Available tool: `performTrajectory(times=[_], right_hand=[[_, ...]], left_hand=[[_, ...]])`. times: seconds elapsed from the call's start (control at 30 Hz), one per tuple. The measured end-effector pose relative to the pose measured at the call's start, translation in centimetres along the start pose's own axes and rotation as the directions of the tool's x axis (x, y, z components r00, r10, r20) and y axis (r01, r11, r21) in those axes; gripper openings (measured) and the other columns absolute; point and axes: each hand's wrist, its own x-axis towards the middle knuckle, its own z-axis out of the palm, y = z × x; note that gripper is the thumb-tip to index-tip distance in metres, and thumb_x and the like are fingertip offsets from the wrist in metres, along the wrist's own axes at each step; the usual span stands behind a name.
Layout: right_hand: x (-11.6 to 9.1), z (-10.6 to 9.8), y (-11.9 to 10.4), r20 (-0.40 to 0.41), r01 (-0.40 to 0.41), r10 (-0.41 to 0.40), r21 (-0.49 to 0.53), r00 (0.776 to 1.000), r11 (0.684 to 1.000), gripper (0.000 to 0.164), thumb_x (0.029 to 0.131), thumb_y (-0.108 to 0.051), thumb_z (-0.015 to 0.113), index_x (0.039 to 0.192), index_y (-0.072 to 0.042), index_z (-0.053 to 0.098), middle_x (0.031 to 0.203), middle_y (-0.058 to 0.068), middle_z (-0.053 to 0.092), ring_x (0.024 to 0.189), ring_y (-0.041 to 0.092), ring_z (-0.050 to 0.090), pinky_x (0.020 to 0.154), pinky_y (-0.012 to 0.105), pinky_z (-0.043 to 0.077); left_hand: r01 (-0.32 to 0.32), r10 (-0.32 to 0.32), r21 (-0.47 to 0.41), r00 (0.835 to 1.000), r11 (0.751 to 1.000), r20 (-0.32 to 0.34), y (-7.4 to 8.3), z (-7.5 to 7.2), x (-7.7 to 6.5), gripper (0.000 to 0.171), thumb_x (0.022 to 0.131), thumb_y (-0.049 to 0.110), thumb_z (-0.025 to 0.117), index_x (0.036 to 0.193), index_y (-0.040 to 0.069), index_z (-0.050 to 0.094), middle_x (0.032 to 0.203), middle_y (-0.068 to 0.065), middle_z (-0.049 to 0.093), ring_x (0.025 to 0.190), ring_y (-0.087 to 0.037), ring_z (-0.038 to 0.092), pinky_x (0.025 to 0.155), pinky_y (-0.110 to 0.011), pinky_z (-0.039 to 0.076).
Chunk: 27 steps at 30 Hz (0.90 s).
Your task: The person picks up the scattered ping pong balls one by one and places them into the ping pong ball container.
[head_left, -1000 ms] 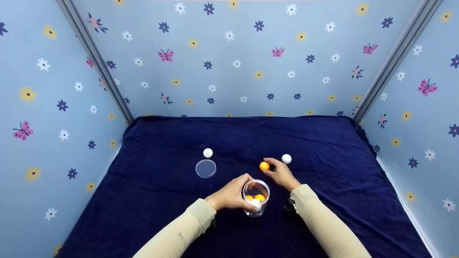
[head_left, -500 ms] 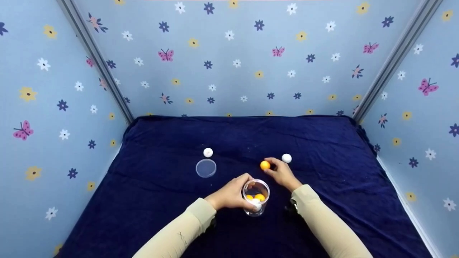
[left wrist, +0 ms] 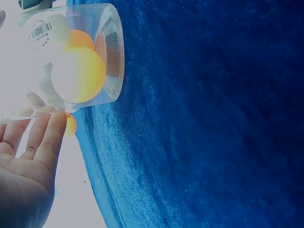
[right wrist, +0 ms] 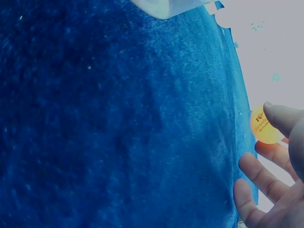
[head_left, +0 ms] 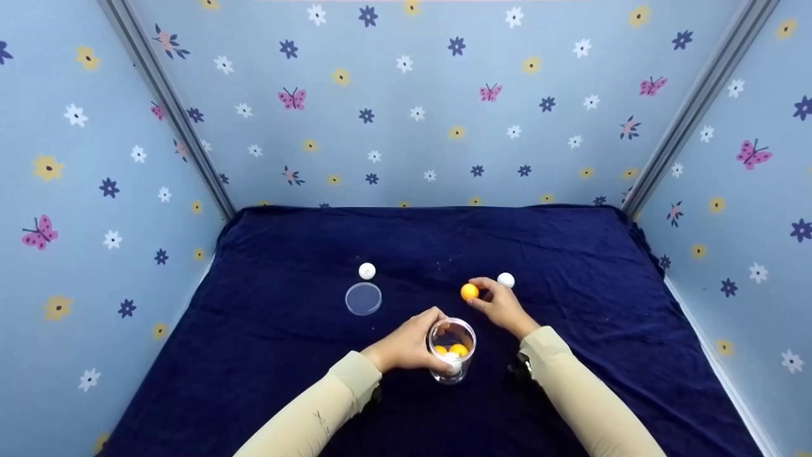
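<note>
In the head view my left hand [head_left: 411, 343] grips a clear plastic jar [head_left: 466, 368] round its side, its lidless mouth upward. Inside lie orange table tennis balls [head_left: 458, 350] and a white one [head_left: 453, 363]; the left wrist view shows printing on the white ball [left wrist: 45, 35]. Beyond the jar, to its right, my right hand [head_left: 501, 308] pinches an orange table tennis ball [head_left: 469, 292] between thumb and index finger. In the right wrist view that ball [right wrist: 263, 126] bears dark printing, and the other fingers are spread away from it.
A white ball [head_left: 505, 280] lies just beyond the right hand. Another white ball [head_left: 367, 271] sits behind a round clear lid [head_left: 363, 299], left of the jar. Dark blue cloth [head_left: 285, 254] covers the table, with patterned walls [head_left: 406, 114] at the back and sides.
My right hand and the orange ball have shifted slightly to the right and away from me. The left hand and the jar stay in place.
</note>
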Motion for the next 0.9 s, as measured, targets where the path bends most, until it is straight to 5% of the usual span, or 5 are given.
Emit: performTrajectory(times=[0.9], right_hand=[[-1.0, -1.1, 0.5, -0.071, 0.017, -0.013, 0.058, 0.997, 0.998, 0.040, 0.082, 0.005, 0.089, 0.119, 0.007, 0.075, 0.109, 0.022, 0.080, 0.085, 0.024, 0.075, 0.076, 0.021, 0.057]], left_hand=[[0.004, -0.004, -0.011, 1.000, 1.000, 0.001, 0.1, 0.1, 0.1, 0.080, 0.066, 0.039, 0.104, 0.125, 0.009, 0.061, 0.125, -0.013, 0.073, 0.114, -0.029, 0.069, 0.101, -0.031, 0.051]])
